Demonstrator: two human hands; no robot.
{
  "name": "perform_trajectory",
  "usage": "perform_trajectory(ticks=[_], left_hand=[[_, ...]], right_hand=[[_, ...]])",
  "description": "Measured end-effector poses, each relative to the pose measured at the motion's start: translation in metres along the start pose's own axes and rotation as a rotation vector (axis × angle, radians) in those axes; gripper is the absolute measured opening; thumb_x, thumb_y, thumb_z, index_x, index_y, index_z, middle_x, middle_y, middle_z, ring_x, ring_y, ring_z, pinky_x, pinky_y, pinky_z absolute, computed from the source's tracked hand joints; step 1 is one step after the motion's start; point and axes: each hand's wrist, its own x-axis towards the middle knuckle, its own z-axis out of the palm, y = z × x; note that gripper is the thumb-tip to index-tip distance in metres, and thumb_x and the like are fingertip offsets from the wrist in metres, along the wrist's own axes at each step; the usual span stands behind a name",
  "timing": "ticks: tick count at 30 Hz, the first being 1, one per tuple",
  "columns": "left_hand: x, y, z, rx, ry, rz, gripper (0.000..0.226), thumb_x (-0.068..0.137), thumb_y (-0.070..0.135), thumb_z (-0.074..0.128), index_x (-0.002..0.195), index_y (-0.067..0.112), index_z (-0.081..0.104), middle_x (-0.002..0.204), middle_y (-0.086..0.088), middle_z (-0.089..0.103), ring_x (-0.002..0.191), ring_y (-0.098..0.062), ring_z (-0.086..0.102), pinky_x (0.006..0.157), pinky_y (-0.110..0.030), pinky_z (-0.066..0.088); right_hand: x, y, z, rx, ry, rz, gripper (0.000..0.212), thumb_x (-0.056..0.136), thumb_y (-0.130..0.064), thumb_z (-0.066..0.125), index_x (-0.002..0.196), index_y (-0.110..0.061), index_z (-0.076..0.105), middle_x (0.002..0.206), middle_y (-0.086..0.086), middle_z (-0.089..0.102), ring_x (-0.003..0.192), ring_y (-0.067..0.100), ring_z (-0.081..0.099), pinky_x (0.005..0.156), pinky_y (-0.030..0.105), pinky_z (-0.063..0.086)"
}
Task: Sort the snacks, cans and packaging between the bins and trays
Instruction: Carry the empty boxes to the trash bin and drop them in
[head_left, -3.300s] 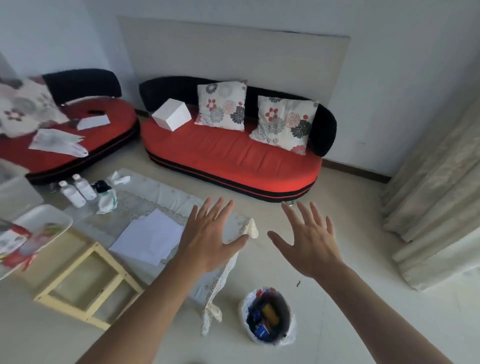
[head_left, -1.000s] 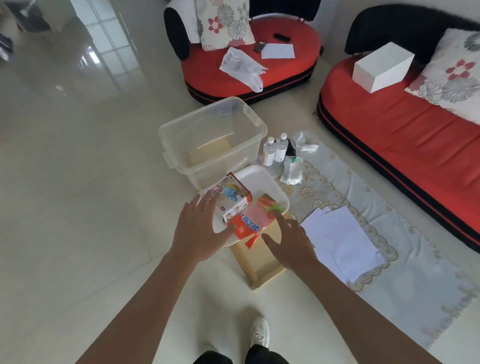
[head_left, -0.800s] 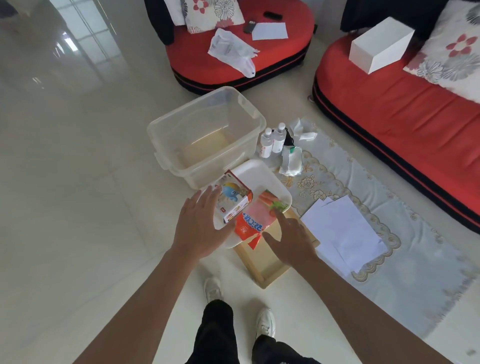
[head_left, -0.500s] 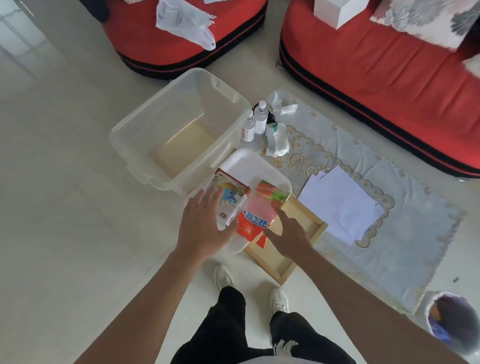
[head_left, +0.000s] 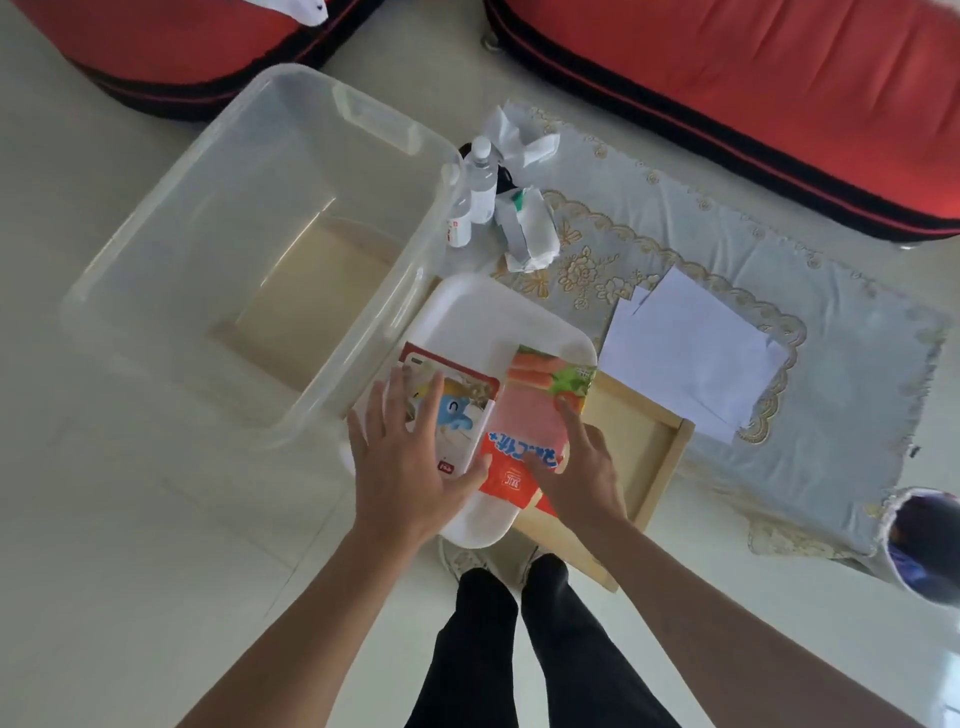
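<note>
A white tray sits on a wooden frame tray beside a large clear plastic bin. On the white tray lie a snack box with a blue cartoon figure and a red-and-pink snack packet with carrots printed on it. My left hand is spread with straight fingers over the snack box. My right hand lies with straight fingers on the packet's right side. Neither hand grips anything.
Two small bottles and crumpled wrappers stand behind the tray on a pale floor cloth. White paper sheets lie on the cloth. A lined waste bin is at the right edge. Red sofas border the far side.
The view turned from the sofa down to the tray and closed in. Both hands came down from mid-air onto the snacks on the white tray.
</note>
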Motion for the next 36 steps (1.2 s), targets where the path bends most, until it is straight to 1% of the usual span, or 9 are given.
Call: perform_trajectory(ticks=[7,10,14,18,22,24,29,33,36], left_hand=[[0.006,-0.005,0.021,-0.011,0.024,-0.062,0.107,0.076,0.081,0.058,0.162,0.035,0.016,0.168,-0.017,0.013,0.155,-0.038,0.016,0.114,-0.067,0.030],[0.006,-0.004,0.022,-0.008,0.042,-0.061,0.106,0.075,0.078,0.063,0.161,0.035,0.020,0.166,-0.018,0.017,0.152,-0.039,0.022,0.112,-0.063,0.036],[0.006,0.000,0.020,-0.024,0.030,-0.066,0.109,0.071,0.082,0.062,0.161,0.036,0.020,0.165,-0.017,0.018,0.151,-0.039,0.023,0.111,-0.062,0.037],[0.006,0.009,0.017,-0.023,0.024,-0.102,0.114,0.068,0.086,0.061,0.160,0.036,0.020,0.165,-0.014,0.019,0.151,-0.037,0.024,0.110,-0.060,0.038],[0.006,0.017,0.007,-0.023,0.065,-0.108,0.113,0.067,0.084,0.064,0.160,0.034,0.025,0.163,-0.013,0.022,0.149,-0.037,0.027,0.109,-0.060,0.039],[0.006,0.023,-0.001,-0.026,0.082,-0.109,0.111,0.067,0.085,0.060,0.159,0.033,0.026,0.162,-0.013,0.024,0.149,-0.036,0.027,0.109,-0.059,0.037],[0.016,0.047,-0.034,-0.033,0.104,-0.057,0.107,0.065,0.076,0.061,0.157,0.033,0.029,0.161,-0.010,0.025,0.147,-0.035,0.028,0.110,-0.060,0.038],[0.018,0.069,-0.066,-0.018,0.141,0.089,0.106,0.064,0.073,0.062,0.156,0.030,0.031,0.159,-0.012,0.026,0.143,-0.034,0.031,0.107,-0.059,0.039],[0.019,0.079,-0.094,-0.006,0.186,0.174,0.107,0.063,0.070,0.066,0.156,0.030,0.031,0.160,-0.013,0.026,0.144,-0.035,0.032,0.107,-0.061,0.038]], right_hand=[[0.008,0.010,0.020,0.051,0.075,0.010,0.078,0.086,-0.039,0.076,0.151,-0.044,0.033,0.138,0.000,0.042,0.123,0.026,0.051,0.090,0.049,0.058],[0.003,0.009,0.020,0.041,0.104,-0.019,0.075,0.086,-0.037,0.076,0.149,-0.042,0.036,0.125,-0.004,0.043,0.113,0.023,0.053,0.074,0.043,0.062],[-0.001,-0.002,0.018,0.130,0.071,-0.084,0.070,0.087,-0.029,0.078,0.148,-0.034,0.045,0.119,-0.006,0.047,0.094,0.013,0.059,0.076,0.030,0.059],[-0.005,-0.016,0.019,0.209,-0.014,-0.159,0.062,0.091,-0.018,0.074,0.146,-0.033,0.049,0.116,-0.013,0.055,0.095,0.009,0.065,0.078,0.024,0.062],[-0.004,-0.021,0.007,0.195,-0.008,-0.223,0.058,0.090,-0.007,0.073,0.143,-0.024,0.055,0.121,-0.013,0.057,0.093,0.003,0.062,0.076,-0.004,0.044],[-0.003,-0.023,-0.007,0.180,-0.004,-0.248,0.055,0.090,-0.004,0.073,0.141,-0.020,0.057,0.123,-0.010,0.058,0.093,0.003,0.060,0.073,-0.008,0.039],[-0.004,-0.027,-0.053,0.144,0.038,-0.292,0.056,0.089,-0.001,0.068,0.139,-0.023,0.057,0.124,-0.011,0.058,0.094,0.003,0.060,0.069,-0.002,0.045],[-0.019,-0.030,-0.096,0.121,0.105,-0.292,0.055,0.089,-0.004,0.068,0.138,-0.025,0.057,0.121,-0.014,0.057,0.091,0.004,0.060,0.061,0.000,0.046],[-0.039,-0.032,-0.124,0.126,0.164,-0.269,0.058,0.089,-0.009,0.070,0.140,-0.032,0.054,0.125,-0.015,0.058,0.092,0.005,0.063,0.064,0.010,0.054]])
